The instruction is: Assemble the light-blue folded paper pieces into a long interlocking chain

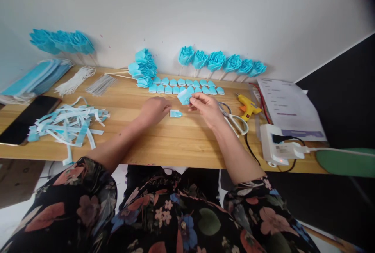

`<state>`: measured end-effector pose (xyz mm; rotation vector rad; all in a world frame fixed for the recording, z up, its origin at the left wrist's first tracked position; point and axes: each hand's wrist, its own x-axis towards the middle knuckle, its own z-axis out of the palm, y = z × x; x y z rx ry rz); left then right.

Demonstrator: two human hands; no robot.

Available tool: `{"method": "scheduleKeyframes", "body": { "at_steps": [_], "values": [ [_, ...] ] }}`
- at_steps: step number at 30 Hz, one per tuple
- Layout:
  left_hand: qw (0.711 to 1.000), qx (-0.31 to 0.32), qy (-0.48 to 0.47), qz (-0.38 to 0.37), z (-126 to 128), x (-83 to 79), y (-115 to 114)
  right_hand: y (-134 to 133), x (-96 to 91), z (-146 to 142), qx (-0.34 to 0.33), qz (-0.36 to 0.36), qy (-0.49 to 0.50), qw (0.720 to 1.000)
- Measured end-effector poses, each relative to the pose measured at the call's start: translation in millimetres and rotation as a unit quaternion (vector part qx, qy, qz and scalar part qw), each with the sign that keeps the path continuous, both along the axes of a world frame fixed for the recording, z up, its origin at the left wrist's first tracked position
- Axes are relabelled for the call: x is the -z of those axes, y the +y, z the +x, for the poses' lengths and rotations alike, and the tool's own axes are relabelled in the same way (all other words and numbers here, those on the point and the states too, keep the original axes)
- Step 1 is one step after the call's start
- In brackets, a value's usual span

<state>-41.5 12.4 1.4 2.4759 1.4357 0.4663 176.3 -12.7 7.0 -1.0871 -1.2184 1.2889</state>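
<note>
Between the thumb and fingers of my right hand [205, 106] is a blue mask-fabric petal [184, 96], raised just in front of the petal rows. My left hand [155, 109] is low over the table with its fingers curled inward; whatever they may hold is hidden. Just right of its fingertips lies a small folded blue piece [175, 114]. Two rows of cut blue petals [168, 89] stretch across the table behind both hands. Scissors [238, 123] with pale handles lie beside my right wrist.
Blue fabric roses [216, 61] on sticks lean against the wall, with more roses [143, 68] lying mid-table. To the left are masks [38, 77], white ear loops [74, 81], wires [101, 85], scraps [67, 126] and a phone [27, 120]. A glue gun [247, 106] and power strip [271, 143] sit right.
</note>
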Motion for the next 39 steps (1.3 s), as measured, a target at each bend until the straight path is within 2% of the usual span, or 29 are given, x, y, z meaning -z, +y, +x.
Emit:
{"method": "scheduleKeyframes", "body": {
  "at_steps": [3, 8, 15, 18, 21, 26, 32, 35, 39],
  "values": [
    [0.998, 0.023, 0.051, 0.007, 2.6, 4.4, -1.1, 0.9, 2.1, -0.8, 0.004, -0.002, 0.012, 1.0],
    [0.999, 0.016, 0.034, -0.014, 6.8, 5.8, -1.2, 1.9, 3.4, -0.8, 0.006, -0.006, 0.04, 0.999],
    [0.999, 0.02, 0.035, -0.002, 8.0, 11.0, 0.2, 1.7, 3.7, 2.2, -0.008, -0.018, 0.034, 0.999],
    [1.0, 0.003, -0.011, 0.008, 4.5, 8.2, -1.5, 1.8, 5.1, 3.0, -0.009, -0.021, 0.031, 0.999],
    [0.995, -0.02, -0.1, 0.003, 1.4, 2.3, -6.2, 2.2, 7.7, 2.7, -0.023, -0.016, 0.029, 0.999],
    [0.973, 0.003, -0.224, -0.053, 0.5, -5.2, -13.9, 1.5, 9.7, 1.9, -0.063, 0.005, 0.006, 0.998],
    [0.946, 0.01, -0.294, -0.133, 1.6, -7.9, -16.4, -1.4, 9.6, 1.4, -0.102, -0.007, -0.013, 0.995],
    [0.918, 0.012, -0.348, -0.188, 2.7, -9.0, -17.4, -1.5, 11.1, -1.2, -0.097, -0.037, -0.011, 0.994],
    [0.871, 0.019, -0.407, -0.274, 3.9, -7.9, -18.5, 0.0, 13.0, -3.5, -0.058, -0.044, 0.016, 0.997]
  ]
}}
